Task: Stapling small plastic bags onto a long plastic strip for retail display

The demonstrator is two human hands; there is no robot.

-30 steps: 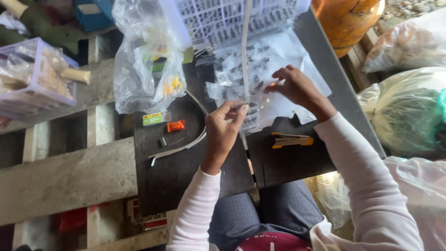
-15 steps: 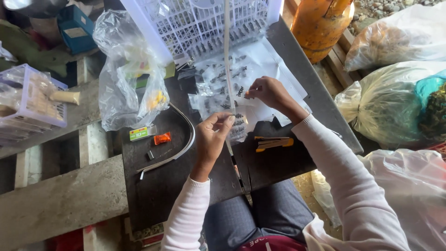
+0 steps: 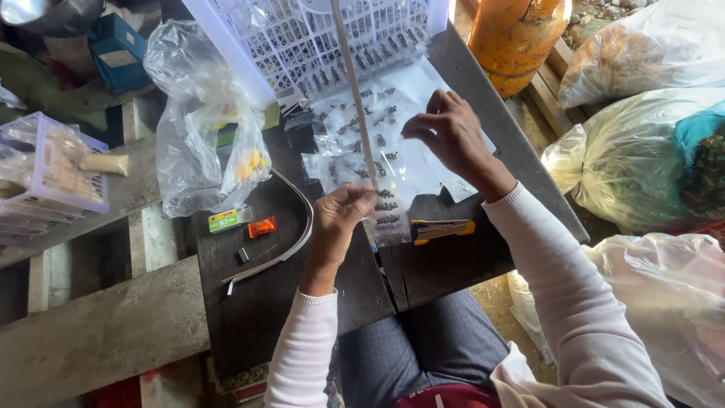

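Observation:
My left hand [image 3: 341,216] pinches the lower end of a long thin pale strip [image 3: 355,91] that runs up across the dark table [image 3: 257,302] toward the white plastic crate [image 3: 317,38]. My right hand [image 3: 447,132] hovers over small clear packets with dark bits [image 3: 377,151], fingers bent, thumb and fingertips close together; what it grips is too small to tell. A yellow-handled utility knife [image 3: 442,229] lies just below the packets, between my two arms.
A crumpled clear plastic bag [image 3: 200,128] sits left of the packets. A small green packet [image 3: 229,219], an orange piece [image 3: 262,227] and a curved pale strip [image 3: 291,234] lie near it. An orange gas cylinder [image 3: 521,38] and filled sacks [image 3: 634,159] stand right. A lilac basket [image 3: 45,181] sits far left.
My right hand has lifted away from my left and moved up over the packets. The view has shifted slightly; my left hand keeps its pinch on the strip.

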